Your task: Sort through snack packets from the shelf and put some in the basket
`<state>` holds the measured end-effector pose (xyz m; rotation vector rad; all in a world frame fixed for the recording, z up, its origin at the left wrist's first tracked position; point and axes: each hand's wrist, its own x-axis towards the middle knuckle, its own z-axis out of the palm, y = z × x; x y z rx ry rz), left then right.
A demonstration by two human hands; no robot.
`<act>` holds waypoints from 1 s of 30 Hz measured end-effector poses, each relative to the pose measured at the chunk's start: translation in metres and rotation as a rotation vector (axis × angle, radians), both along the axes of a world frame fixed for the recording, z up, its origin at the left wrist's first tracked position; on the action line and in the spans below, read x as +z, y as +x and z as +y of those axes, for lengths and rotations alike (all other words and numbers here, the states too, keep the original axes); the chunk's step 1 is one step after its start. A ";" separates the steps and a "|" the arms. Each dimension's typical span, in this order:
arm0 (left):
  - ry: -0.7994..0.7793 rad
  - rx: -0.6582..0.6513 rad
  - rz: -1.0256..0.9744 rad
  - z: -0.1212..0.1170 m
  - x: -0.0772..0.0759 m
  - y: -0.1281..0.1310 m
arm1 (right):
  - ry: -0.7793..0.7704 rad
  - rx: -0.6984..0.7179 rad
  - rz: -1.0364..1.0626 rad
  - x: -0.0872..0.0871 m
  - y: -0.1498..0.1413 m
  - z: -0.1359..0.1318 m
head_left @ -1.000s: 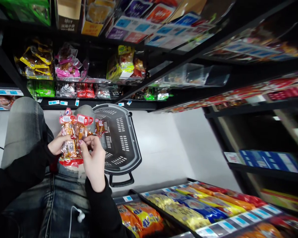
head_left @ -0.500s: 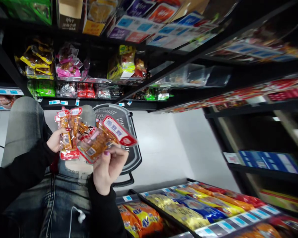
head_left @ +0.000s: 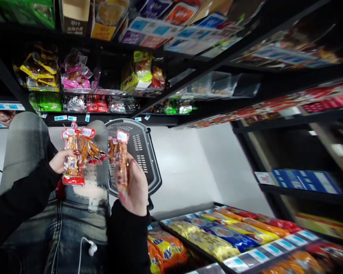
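Note:
Over my lap, my left hand (head_left: 60,161) is closed around a bunch of snack packets (head_left: 72,154), clear with red ends and brown food inside. Several of them fan out toward the right. My right hand (head_left: 135,184) pinches one separate snack packet (head_left: 122,154) of the same kind, held upright above the dark grey shopping basket (head_left: 154,167). Inside the basket, partly hidden behind that packet, lie a few similar small packets (head_left: 112,146). The basket stands on the floor beside my right knee.
Ahead, a black shelf holds bins of yellow packets (head_left: 41,70) and pink packets (head_left: 76,76). At lower right, another shelf carries yellow bags (head_left: 202,238) and orange bags (head_left: 168,247). A white earphone (head_left: 92,248) hangs over my jeans.
My right hand has drawn one packet out of the bunch and carried it right, over the basket, turning it upright. My left hand keeps the rest, shifted slightly left.

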<state>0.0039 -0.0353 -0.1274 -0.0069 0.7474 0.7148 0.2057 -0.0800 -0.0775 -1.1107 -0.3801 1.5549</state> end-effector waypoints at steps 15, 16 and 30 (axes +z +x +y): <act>-0.108 -0.022 0.078 0.003 0.006 0.002 | 0.057 -0.136 1.461 -0.019 0.021 0.016; -0.103 -0.027 0.081 0.003 0.006 0.001 | 0.081 -0.119 1.419 -0.019 0.021 0.016; 0.356 -0.399 -0.217 -0.011 -0.009 -0.010 | 0.044 -0.038 -0.477 -0.003 0.006 0.011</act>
